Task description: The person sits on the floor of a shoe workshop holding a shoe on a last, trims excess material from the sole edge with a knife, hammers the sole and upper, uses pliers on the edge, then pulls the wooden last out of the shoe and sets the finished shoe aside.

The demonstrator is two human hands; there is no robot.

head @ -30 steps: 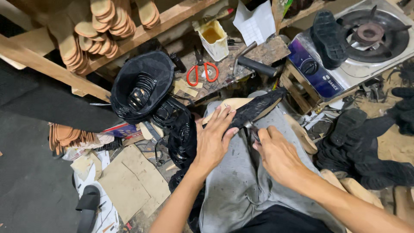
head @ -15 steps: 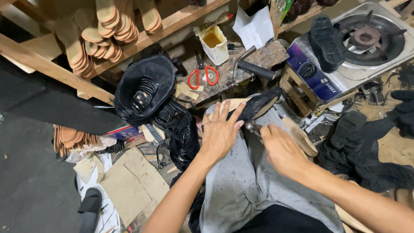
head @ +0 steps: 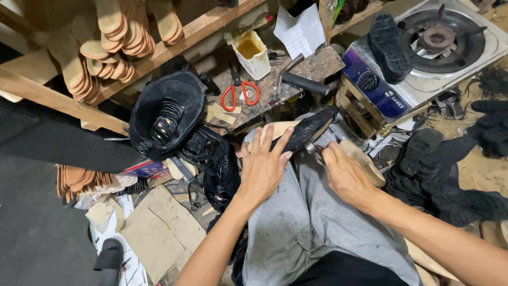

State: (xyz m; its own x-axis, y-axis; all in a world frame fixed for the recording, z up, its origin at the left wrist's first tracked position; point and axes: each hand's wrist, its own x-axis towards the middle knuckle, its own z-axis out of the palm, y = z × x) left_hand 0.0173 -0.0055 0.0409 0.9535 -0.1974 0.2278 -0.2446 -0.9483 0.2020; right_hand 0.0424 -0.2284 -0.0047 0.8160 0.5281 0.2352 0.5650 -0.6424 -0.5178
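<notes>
The left hand (head: 263, 165) lies flat, fingers spread, pinning the black shoe upper (head: 308, 128) on the lap. The right hand (head: 346, 175) is curled tight around what looks like a small metal tool (head: 313, 148); short, controlled strokes away from the holding fingers suit best.

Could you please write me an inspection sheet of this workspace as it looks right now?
Surface: worn workbench, stained and scuffed; the work itself rests on the person's lap.
Job's things: black shoe piece on a tan sole form, lying across the knees; small metal tool.
Clutter: red-handled scissors, white glue pot, hammer, paper sheet, black basket of straps, cardboard scraps on the floor.
Grippers: left hand presses flat on the shoe piece; right hand grips the metal tool.
Cables: nothing seen.
Surroundings: gas stove with a black sole on it, stacked tan insoles on a wooden rack, black soles piled at right.
</notes>
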